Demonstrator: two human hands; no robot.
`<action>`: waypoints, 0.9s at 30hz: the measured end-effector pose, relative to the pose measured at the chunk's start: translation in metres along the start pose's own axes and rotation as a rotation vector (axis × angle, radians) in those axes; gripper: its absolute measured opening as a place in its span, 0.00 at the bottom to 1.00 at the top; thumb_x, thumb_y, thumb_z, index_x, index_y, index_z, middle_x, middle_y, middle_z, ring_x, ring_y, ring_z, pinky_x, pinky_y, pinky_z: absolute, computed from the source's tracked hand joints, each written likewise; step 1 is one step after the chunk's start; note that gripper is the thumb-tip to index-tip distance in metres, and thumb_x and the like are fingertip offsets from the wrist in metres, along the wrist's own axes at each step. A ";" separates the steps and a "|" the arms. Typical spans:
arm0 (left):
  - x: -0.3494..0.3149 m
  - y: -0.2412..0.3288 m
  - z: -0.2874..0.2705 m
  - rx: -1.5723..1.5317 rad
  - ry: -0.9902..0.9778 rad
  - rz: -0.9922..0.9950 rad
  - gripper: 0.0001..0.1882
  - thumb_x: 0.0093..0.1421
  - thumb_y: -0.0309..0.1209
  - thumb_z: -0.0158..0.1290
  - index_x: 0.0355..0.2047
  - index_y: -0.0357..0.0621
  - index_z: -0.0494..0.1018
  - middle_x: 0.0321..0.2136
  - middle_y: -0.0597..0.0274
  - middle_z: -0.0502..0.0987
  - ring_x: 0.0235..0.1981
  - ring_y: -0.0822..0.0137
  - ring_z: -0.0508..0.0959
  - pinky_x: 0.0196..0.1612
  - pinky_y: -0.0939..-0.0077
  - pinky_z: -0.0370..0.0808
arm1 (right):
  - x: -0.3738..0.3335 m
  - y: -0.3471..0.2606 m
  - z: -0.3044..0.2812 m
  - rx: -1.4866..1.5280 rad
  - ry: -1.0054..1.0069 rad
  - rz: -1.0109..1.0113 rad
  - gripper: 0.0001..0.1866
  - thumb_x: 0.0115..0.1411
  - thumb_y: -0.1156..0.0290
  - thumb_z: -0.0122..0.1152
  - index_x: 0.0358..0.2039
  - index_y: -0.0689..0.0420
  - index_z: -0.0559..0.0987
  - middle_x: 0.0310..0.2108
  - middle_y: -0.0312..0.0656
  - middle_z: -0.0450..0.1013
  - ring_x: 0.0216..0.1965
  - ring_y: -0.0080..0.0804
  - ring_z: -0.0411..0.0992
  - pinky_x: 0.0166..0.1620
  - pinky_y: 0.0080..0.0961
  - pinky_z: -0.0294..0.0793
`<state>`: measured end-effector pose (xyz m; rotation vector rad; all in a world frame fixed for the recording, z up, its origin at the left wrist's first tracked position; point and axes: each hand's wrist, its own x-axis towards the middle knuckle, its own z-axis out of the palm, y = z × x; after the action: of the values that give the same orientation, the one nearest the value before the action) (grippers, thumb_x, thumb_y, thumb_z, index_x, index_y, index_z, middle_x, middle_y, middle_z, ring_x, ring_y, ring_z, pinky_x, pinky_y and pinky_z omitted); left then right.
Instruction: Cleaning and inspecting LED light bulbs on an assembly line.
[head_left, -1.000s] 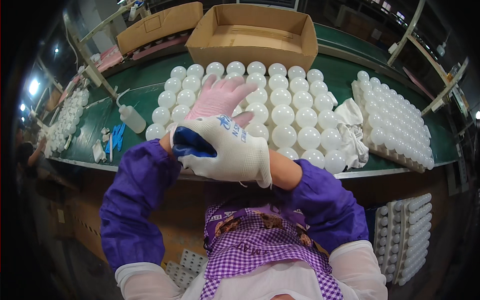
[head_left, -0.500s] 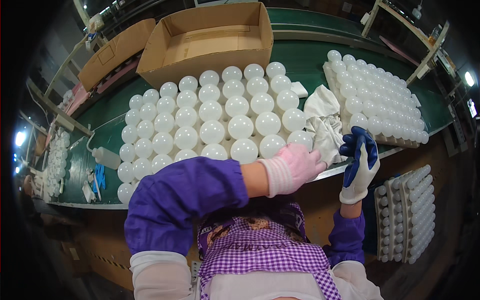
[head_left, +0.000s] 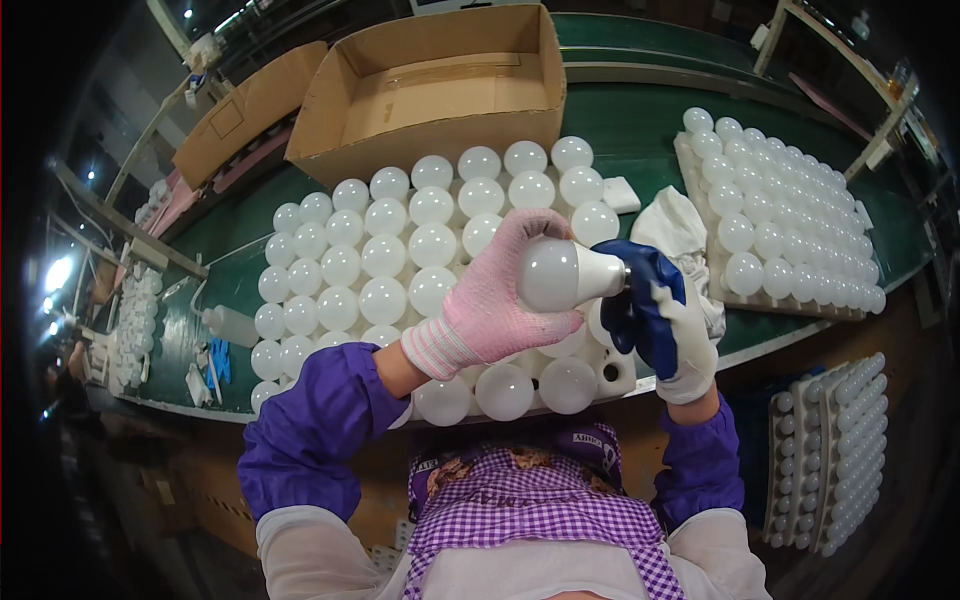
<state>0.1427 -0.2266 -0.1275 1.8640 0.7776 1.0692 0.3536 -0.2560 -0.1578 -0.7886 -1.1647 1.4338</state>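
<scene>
My left hand [head_left: 497, 292], in a pink knit glove, is wrapped round the white globe of a light bulb [head_left: 552, 276]. The bulb lies sideways in the air above the tray, its metal cap pointing right. At that cap end, my right hand [head_left: 662, 322], in a white glove with blue coating, has its fingers closed on the base. Below both hands stretches a tray of light bulbs [head_left: 383, 300] in rows, globes up. An unfilled hole shows at the tray's near right corner [head_left: 622, 372]. My hands hide part of the rows.
A crumpled white cloth [head_left: 672, 225] lies right of the tray, beside a second tray of bulbs [head_left: 790, 215]. An open cardboard box [head_left: 430, 110] stands behind. Stacked bulb trays [head_left: 825, 455] are low at right. A squeeze bottle [head_left: 230, 325] and blue glove [head_left: 219, 360] lie at left.
My left hand has moved left and up from the tray's right edge, now holding a bulb. My right hand has come left from beside the cloth and closed on the bulb's base.
</scene>
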 end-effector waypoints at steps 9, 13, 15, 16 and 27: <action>0.007 0.000 -0.061 -0.322 -0.045 -0.552 0.31 0.45 0.32 0.67 0.49 0.47 0.67 0.40 0.60 0.73 0.32 0.72 0.76 0.32 0.77 0.77 | 0.047 0.015 0.033 -0.249 -0.077 -0.281 0.20 0.60 0.73 0.64 0.52 0.64 0.73 0.48 0.43 0.75 0.41 0.24 0.74 0.43 0.21 0.75; 0.001 -0.020 -0.067 -0.906 -0.058 -0.937 0.30 0.51 0.38 0.64 0.52 0.48 0.66 0.38 0.57 0.74 0.25 0.70 0.75 0.23 0.83 0.73 | 0.065 0.014 0.029 -0.486 -0.174 -0.392 0.24 0.56 0.73 0.69 0.52 0.63 0.74 0.51 0.41 0.74 0.45 0.23 0.73 0.47 0.21 0.74; 0.003 -0.024 -0.065 -0.854 -0.112 -0.697 0.33 0.50 0.36 0.66 0.54 0.47 0.63 0.40 0.58 0.73 0.29 0.68 0.76 0.28 0.79 0.77 | 0.072 0.017 0.029 -0.213 -0.168 -0.272 0.24 0.56 0.72 0.70 0.52 0.62 0.74 0.46 0.38 0.76 0.44 0.24 0.74 0.46 0.22 0.75; 0.005 -0.026 -0.064 -0.853 -0.109 -0.697 0.33 0.50 0.36 0.66 0.54 0.47 0.63 0.40 0.58 0.73 0.29 0.68 0.76 0.28 0.79 0.77 | 0.074 0.015 0.028 -0.212 -0.171 -0.272 0.24 0.56 0.72 0.70 0.52 0.62 0.74 0.46 0.38 0.76 0.44 0.24 0.74 0.46 0.22 0.75; 0.029 -0.045 -0.038 -0.130 0.085 -0.271 0.30 0.47 0.28 0.65 0.50 0.45 0.65 0.43 0.60 0.70 0.41 0.69 0.75 0.42 0.75 0.77 | 0.081 0.013 0.006 0.006 -0.095 0.072 0.20 0.58 0.79 0.62 0.52 0.62 0.73 0.44 0.39 0.75 0.39 0.16 0.71 0.38 0.13 0.72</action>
<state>0.1175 -0.1690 -0.1450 1.5611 0.9561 1.0055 0.3277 -0.1782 -0.1579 -0.7725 -1.2139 1.5477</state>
